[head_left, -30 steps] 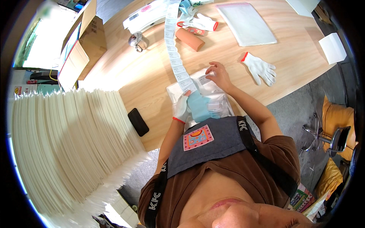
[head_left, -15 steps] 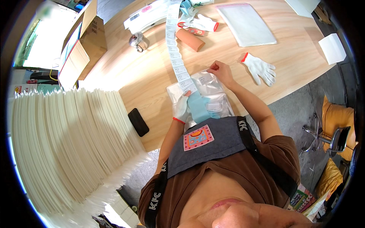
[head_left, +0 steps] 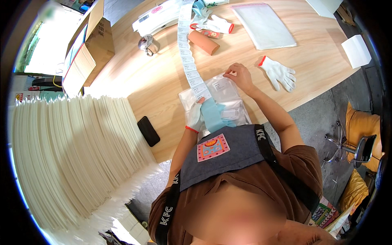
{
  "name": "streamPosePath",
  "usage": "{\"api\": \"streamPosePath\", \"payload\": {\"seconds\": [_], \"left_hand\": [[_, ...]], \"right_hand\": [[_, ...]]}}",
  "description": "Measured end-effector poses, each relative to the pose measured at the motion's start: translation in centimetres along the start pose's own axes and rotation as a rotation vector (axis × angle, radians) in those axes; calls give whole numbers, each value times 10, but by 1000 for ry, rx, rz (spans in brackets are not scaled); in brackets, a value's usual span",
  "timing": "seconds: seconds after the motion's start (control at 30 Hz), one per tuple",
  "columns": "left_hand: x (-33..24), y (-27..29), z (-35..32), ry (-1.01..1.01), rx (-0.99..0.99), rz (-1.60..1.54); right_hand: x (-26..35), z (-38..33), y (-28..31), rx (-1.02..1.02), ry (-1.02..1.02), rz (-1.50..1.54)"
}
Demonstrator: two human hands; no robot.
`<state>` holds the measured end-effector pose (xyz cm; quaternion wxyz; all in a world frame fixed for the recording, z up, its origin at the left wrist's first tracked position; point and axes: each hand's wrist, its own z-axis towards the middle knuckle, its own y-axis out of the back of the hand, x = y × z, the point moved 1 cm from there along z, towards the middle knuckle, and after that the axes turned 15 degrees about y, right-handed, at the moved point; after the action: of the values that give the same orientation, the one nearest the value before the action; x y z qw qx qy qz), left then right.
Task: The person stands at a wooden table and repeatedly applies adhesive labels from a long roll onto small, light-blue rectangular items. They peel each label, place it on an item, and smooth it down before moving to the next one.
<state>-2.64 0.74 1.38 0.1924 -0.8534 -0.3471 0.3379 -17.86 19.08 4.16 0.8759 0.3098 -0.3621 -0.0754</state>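
Observation:
A stack of clear plastic bags (head_left: 241, 107) lies at the near edge of the table, with small white labels on it. Across it runs a long strip of white labels (head_left: 189, 65), its pale blue backing (head_left: 212, 115) hanging toward me. My left hand (head_left: 195, 116), in a white glove with a red cuff and bare thumb tip, is closed on the strip where labels meet bare backing. At the bags' far right corner, my bare right hand (head_left: 240, 76) pinches the plastic; the fingertips partly hide the grip. A loose white glove (head_left: 279, 74) lies right of it.
A tall stack of white sheets (head_left: 77, 155) and a black phone (head_left: 148, 131) are on the left. Farther back are a metal cup (head_left: 148, 45), an orange-brown cylinder (head_left: 203, 43), another glove (head_left: 220, 25), flat clear bags (head_left: 264, 26) and a cardboard box (head_left: 96, 45).
My right hand has shifted slightly up and to the right at the bag's corner. The left hand and the label strip stay almost in place.

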Motion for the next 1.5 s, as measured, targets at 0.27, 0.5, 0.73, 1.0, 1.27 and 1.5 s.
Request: {"api": "streamPosePath", "payload": {"seconds": [0.27,0.5,0.73,1.0,1.27,1.5], "left_hand": [[-17,-20,-33,-83,13,-51],[-21,-20,-30,-230,-20,281],[-3,-1,-10,-75,55,277],[1,15,-7,-41,148,236],[-1,9,-16,-60,61,401],[-1,-5,-21,-74,-35,315]], "right_hand": [[20,-15,15,272,-212,585],[66,-46,26,1045,109,520],[23,-21,-3,560,-190,710],[6,42,-74,196,-751,1020],[19,109,-91,263,-583,1271],[82,154,-68,394,131,783]]}}
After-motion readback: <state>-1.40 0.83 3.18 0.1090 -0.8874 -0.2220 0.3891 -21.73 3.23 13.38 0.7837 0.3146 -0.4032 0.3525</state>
